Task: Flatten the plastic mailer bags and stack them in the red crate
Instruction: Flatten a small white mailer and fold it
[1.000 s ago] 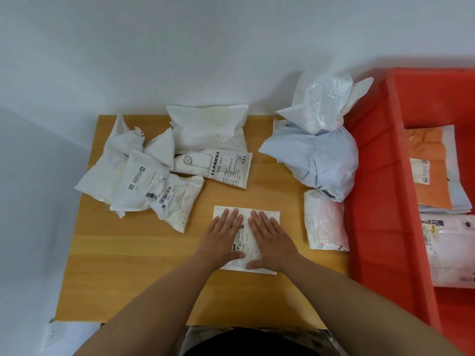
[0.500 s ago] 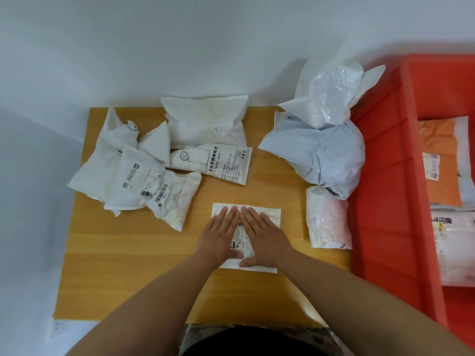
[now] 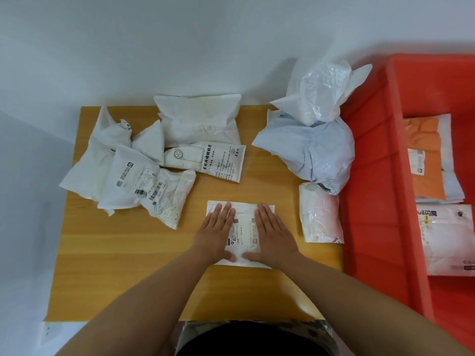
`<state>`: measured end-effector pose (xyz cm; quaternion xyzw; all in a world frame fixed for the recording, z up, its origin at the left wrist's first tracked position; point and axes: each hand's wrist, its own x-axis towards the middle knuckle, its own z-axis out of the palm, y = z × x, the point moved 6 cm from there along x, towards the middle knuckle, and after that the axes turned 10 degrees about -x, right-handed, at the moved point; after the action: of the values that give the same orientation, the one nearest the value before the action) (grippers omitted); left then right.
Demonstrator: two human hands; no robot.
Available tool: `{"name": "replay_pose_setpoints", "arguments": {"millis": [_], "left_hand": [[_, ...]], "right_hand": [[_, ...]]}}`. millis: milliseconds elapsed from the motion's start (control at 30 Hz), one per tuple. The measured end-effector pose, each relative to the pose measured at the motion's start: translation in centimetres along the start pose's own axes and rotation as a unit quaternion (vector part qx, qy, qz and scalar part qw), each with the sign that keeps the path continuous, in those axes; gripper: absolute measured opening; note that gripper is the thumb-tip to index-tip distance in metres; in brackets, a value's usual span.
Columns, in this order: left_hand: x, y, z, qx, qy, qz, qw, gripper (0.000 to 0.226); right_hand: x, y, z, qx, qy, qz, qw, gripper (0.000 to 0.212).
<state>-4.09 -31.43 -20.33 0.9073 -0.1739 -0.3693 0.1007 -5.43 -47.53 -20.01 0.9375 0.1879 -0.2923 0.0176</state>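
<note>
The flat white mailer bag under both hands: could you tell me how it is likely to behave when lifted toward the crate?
The mailer bag looks thin and lies flat, so it is probably light and floppy, sagging if lifted by one edge. Its plastic surface may slide on the smooth wooden table.

Two bare forearms, no sleeves in view. Left hand (image 3: 217,233) and right hand (image 3: 273,235) bare: no gloves, rings, watch or wristbands. Fingernails short, unpainted as far as visible. At bottom centre, dark garment (image 3: 254,340) over torso or lap, near black. Around its upper edge, band of patterned fabric (image 3: 318,330), mottled grey-brown and pale, camouflage-like. Pattern detail blurred.
</note>
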Motion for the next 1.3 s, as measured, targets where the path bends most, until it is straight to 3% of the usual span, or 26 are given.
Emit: {"name": "replay_pose_setpoints", "arguments": {"millis": [200,333,467,533,600,700,800,933,1000,1100,1300], "left_hand": [[-1.1,0.0,-0.3,-0.033,0.031,-0.035,0.998,0.133],[-2.7,-0.1,1.0,-0.038,0.044,-0.064,0.996,0.115],[-3.7,0.3,1.2,-0.044,0.080,-0.041,0.995,0.125],[-4.3,0.3,2.2,-0.059,0.080,-0.021,0.995,0.114],[-5.1,0.3,3.5,-0.071,0.046,-0.019,0.996,0.098],[-5.7,-0.1,5.0,-0.075,-0.020,-0.041,0.996,0.093],[-5.5,-0.3,5.4,-0.053,-0.023,-0.050,0.997,0.091],[-5.3,-0.2,5.0,-0.046,-0.004,-0.035,0.998,0.089],[-5.2,-0.1,4.7,-0.038,0.027,-0.029,0.998,0.090],[-4.7,0.0,4.7,-0.017,0.058,-0.017,0.998,0.085],[-5.8,1.5,2.8,-0.010,0.075,0.041,0.996,0.052]], "right_hand": [[-0.8,0.9,0.6,0.010,-0.031,0.024,0.999,0.129],[-0.9,0.6,0.4,0.026,-0.035,0.036,0.998,0.130],[-1.1,0.5,0.2,0.035,-0.041,0.043,0.998,0.129],[-1.1,0.4,0.1,0.038,-0.049,0.047,0.997,0.129],[-1.1,0.2,0.0,0.037,-0.055,0.049,0.997,0.128],[-1.1,0.3,-0.1,0.034,-0.063,0.055,0.996,0.127],[-1.4,-0.3,-0.5,0.041,-0.044,0.054,0.997,0.124],[-2.8,-1.7,0.7,0.040,0.040,0.045,0.997,0.114],[-3.3,-2.5,2.0,0.035,0.031,0.041,0.998,0.098],[-3.4,-2.9,2.6,0.027,0.024,0.026,0.999,0.090],[-3.0,-2.8,2.7,0.020,0.031,0.066,0.997,0.090]]}}
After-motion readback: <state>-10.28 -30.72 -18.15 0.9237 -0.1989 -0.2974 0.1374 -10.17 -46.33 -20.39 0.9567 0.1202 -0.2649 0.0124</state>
